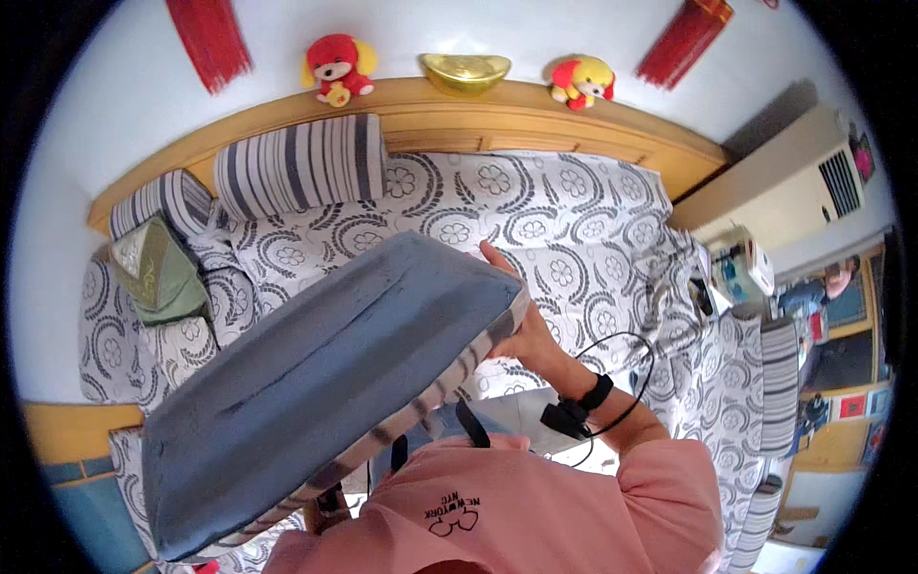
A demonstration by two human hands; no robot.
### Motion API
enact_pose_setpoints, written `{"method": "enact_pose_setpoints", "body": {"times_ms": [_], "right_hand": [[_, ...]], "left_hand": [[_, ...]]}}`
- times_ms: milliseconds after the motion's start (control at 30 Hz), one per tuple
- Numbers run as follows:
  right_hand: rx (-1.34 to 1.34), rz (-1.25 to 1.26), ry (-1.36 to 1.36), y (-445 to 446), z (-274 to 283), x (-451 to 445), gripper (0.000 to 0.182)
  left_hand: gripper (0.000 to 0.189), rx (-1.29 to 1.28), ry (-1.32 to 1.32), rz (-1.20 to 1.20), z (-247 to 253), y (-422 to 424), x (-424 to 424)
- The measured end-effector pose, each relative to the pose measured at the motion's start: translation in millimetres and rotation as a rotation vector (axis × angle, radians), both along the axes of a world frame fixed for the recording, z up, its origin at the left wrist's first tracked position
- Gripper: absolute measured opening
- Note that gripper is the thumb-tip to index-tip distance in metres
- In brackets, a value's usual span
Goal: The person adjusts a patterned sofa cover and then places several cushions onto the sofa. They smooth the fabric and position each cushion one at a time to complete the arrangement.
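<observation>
A long padded sofa cushion [323,380] slants across the view in front of my chest. Its plain blue-grey side faces me, and a striped fabric edge shows along its lower rim. My right hand [529,331] grips the cushion's upper right end, with a finger or thumb showing beyond the corner. A black strap [597,392] with a small device and a black cable is on my right wrist. Behind the cushion's lower edge, a bit of my left forearm [315,515] with a dark band is visible; the left hand itself is hidden.
A wooden-backed sofa under a patterned cover [495,179] curves around me. On it lie a striped bolster [301,165] and a green cloth item [165,280]. Plush dogs [337,68] and a gold ingot ornament [465,72] top its back. A floor-standing air conditioner [774,172] stands right.
</observation>
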State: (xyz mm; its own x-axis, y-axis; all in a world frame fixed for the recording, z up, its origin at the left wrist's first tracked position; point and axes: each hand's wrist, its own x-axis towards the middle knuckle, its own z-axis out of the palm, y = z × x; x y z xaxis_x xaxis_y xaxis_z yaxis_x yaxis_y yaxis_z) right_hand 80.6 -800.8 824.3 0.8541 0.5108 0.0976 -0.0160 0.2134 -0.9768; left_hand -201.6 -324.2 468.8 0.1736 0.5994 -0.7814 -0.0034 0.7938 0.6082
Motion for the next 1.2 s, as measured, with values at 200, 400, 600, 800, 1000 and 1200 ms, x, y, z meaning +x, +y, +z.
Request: {"method": "enact_pose_setpoints", "body": {"times_ms": [200,400,600,800,1000,1200], "right_hand": [[0.224,-0.209,0.294,-41,-43,-42,0.125],[0.315,-0.203,0.458,-47,-71,-77,0.083],[0.221,-0.202,0.363,-64,-46,-68,0.065],[-0.342,-0.128,-0.12,-126,-30,-25,0.054],[-0.566,0.177,-0.416,-216,6,58,0.06],[-0.569,0.443,-0.52,-259,7,115,0.063]], "left_hand": [[0.075,0.021,-0.032,-0.109,21,-10,48],[0.074,0.023,-0.073,-0.193,29,-28,96],[0.073,0.025,-0.106,-0.238,41,-70,143],[0.072,0.003,-0.118,-0.219,26,-153,179],[0.071,-0.064,-0.059,-0.102,4,-266,177],[0.07,-0.155,-0.004,-0.001,-29,-352,178]]}}
